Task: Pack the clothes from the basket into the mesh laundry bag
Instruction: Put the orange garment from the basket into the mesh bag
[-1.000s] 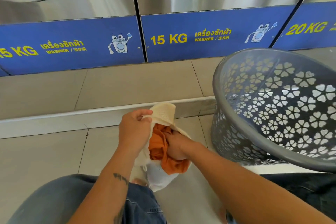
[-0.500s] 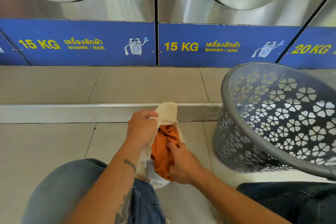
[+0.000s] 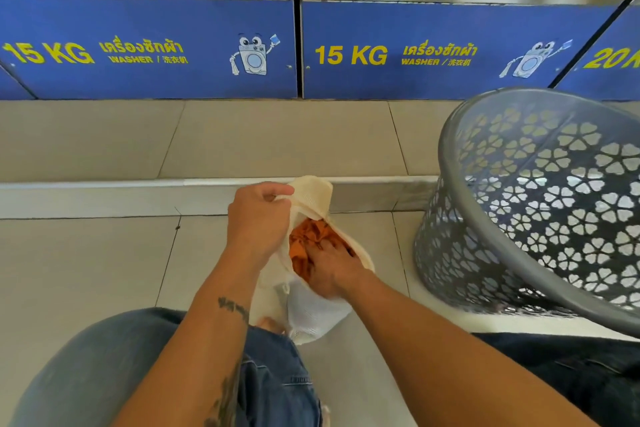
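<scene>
The left hand [image 3: 258, 218] grips the rim of the cream mesh laundry bag [image 3: 313, 196], holding it open above the tiled floor [image 3: 86, 263]. The right hand [image 3: 332, 269] presses an orange garment [image 3: 308, 237] inside. The grey basket [image 3: 540, 204] stands tilted just right.

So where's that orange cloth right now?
In the head view, the orange cloth sits low in the middle, inside the mouth of the mesh laundry bag, between the left hand holding the bag's rim and the right hand pushing it in.

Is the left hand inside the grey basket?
No, the left hand grips the mesh bag's rim, clear of the grey basket.
</scene>
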